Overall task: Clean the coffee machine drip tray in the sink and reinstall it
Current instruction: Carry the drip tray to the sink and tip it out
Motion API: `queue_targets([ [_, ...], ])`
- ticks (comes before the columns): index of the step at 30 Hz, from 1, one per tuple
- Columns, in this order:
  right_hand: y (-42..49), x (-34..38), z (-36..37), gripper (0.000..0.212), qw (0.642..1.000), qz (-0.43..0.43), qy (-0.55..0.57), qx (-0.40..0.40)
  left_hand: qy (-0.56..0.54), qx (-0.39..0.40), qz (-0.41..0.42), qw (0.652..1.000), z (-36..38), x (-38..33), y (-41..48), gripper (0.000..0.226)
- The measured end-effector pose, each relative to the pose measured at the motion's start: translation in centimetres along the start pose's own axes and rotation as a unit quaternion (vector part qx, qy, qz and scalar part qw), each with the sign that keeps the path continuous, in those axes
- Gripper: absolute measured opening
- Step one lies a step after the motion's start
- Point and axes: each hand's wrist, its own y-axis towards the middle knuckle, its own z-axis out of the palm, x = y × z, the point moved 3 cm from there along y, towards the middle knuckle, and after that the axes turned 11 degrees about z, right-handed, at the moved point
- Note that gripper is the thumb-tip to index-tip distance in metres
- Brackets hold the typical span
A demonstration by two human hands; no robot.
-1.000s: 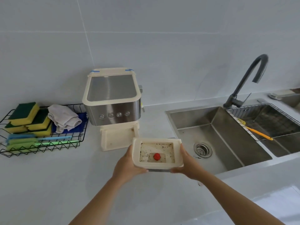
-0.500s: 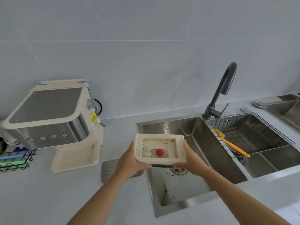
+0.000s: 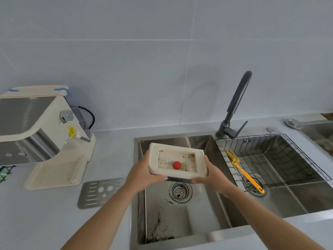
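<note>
Pale tiled wall and bench (image 3: pixel 45 222): soiled tray carried to the sink (image 3: pixel 198 213).
Drip tray (image 3: pixel 177 160) hangs over the basin, left hand (image 3: pixel 142 173) and right hand (image 3: pixel 212 175) clamped on its ends; next, likely lower and rinse under the tap (image 3: pixel 236 103).

views: only one I've got, head cam, wide-angle
position: on the person's head, above the surface (image 3: pixel 45 222) edge
facing: forward and down, wall tiles fill the top half
centre: sink (image 3: pixel 180 204) left basin, right under the lens
near: both forearms run up from the bottom edge, left hand (image 3: pixel 142 173) and right hand (image 3: pixel 214 175) mid-frame, close
left edge: coffee machine (image 3: pixel 41 127) cut off
right edge: faucet (image 3: pixel 234 105), second basin
overlap: none, single view
</note>
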Motion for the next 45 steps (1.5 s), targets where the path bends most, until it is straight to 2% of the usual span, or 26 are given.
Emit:
queue_targets([
  [5, 0.8, -0.9, -0.8, 0.068, 1.0, 0.013, 0.019, -0.01, 0.002, 0.001, 0.007, 1.0, 0.4, -0.2, 1.3, 0.082],
  [15, 1.8, -1.8, -1.0, 0.044, 0.997, 0.027, 0.075, 0.023, 0.027, 0.005, 0.002, 1.0, 0.3, -0.6, 3.1, 0.071],
  [21, 2.8, -1.7, -0.8, 0.015, 0.993, 0.057, 0.104, 0.021, 0.053, 0.004, -0.044, 0.998, -0.2, -0.3, 4.2, 0.069],
  [28, 3.8, -1.7, -0.6, 0.035, 0.992, 0.092, 0.087, -0.001, 0.103, 0.007, -0.117, 0.988, -0.1, -0.6, 5.2, 0.076],
  [35, 4.8, -2.2, -0.2, 0.04, 0.974, 0.172, 0.145, 0.004, 0.146, 0.025, -0.164, 0.975, 0.2, 0.0, 6.3, 0.07],
  [40, 4.8, -2.3, 0.1, 0.049, 0.967, 0.221, 0.126, -0.005, 0.18, 0.05, -0.2, 0.962, 0.7, -0.1, 6.7, 0.068],
  [45, 4.0, -2.3, 0.3, 0.051, 0.961, 0.257, 0.098, -0.01, 0.181, 0.089, -0.241, 0.949, 1.5, 0.2, 6.4, 0.083],
])
